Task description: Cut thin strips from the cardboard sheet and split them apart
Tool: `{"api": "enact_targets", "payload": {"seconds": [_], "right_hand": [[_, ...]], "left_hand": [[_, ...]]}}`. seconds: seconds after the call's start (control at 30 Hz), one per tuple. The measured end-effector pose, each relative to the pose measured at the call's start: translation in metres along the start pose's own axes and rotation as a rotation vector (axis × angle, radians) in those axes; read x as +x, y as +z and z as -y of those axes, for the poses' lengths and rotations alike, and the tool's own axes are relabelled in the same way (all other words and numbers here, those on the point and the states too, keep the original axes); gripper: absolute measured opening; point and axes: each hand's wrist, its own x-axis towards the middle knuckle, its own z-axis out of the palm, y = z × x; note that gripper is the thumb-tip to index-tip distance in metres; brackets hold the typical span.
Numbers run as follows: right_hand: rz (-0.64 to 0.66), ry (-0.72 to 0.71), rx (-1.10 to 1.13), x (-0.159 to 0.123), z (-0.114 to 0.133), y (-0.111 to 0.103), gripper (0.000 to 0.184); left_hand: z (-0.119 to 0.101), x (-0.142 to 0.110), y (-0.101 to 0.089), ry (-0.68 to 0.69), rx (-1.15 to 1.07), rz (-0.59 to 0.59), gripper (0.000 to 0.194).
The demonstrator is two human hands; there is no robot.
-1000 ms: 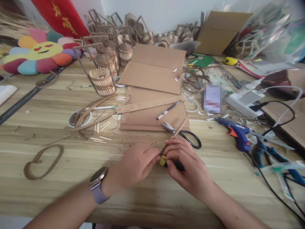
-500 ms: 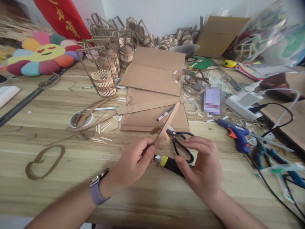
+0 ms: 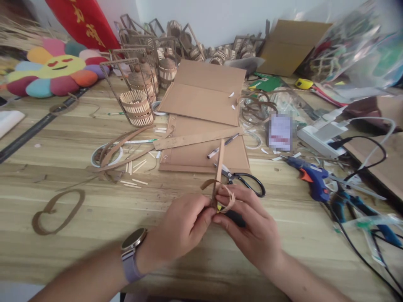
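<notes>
Near the front of the table my left hand [image 3: 185,218] pinches a narrow brown strip [image 3: 220,161], which stands up and away from me. A thin curled end [image 3: 232,202] of it loops over my right fingers. My right hand [image 3: 255,222] is closed at the same spot, its thumb and fingertips meeting the strip beside my left thumb. Behind my right fingers shows part of a black and yellow tool handle [image 3: 237,218], lying on the table. Scissors with black handles [image 3: 253,180] lie just beyond my right hand.
Cardboard sheets [image 3: 201,92] lie ahead, with a pen [image 3: 222,147] on the lower one. A small slatted bucket [image 3: 137,109] and a tape roll [image 3: 107,156] are left; a blue glue gun [image 3: 316,180], pliers [image 3: 341,205] and a power strip [image 3: 327,134] are right.
My right hand moved off the strip, opened, then came back and closed on it. The strip swung more upright and its curled end now loops over my right fingers.
</notes>
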Motion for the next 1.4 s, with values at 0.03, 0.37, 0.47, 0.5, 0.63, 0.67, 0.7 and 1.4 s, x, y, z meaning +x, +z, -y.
{"api": "enact_targets", "payload": {"seconds": [0.03,0.37,0.47,0.5,0.63,0.67,0.7,1.4], "right_hand": [[0.018,-0.001,0.023,0.0002,-0.0004,-0.0001,0.027],[0.000,0.096,0.205,0.0023,-0.0004,-0.0017,0.020],[0.002,0.153,0.278,0.0036,-0.0015,-0.0018,0.017],[0.005,0.174,0.297,0.0039,-0.0018,-0.0015,0.017],[-0.021,0.215,0.306,0.0025,-0.0021,0.0012,0.013],[-0.032,0.212,0.291,0.0016,-0.0018,0.0019,0.013],[-0.042,0.206,0.270,0.0006,-0.0014,0.0027,0.014],[-0.017,0.161,0.268,0.0016,-0.0005,0.0021,0.016]], "left_hand": [[0.0007,0.0000,0.0000,0.022,0.020,0.004,0.022],[0.0058,0.0005,-0.0017,0.168,0.168,0.038,0.035],[0.0079,0.0022,-0.0031,0.183,0.172,0.069,0.037],[0.0083,0.0028,-0.0037,0.176,0.172,0.083,0.037],[0.0070,0.0052,-0.0050,0.125,0.162,0.102,0.040],[0.0061,0.0057,-0.0051,0.104,0.152,0.102,0.040],[0.0051,0.0061,-0.0050,0.082,0.140,0.101,0.042],[0.0063,0.0023,-0.0023,0.119,0.226,0.059,0.030]]}}
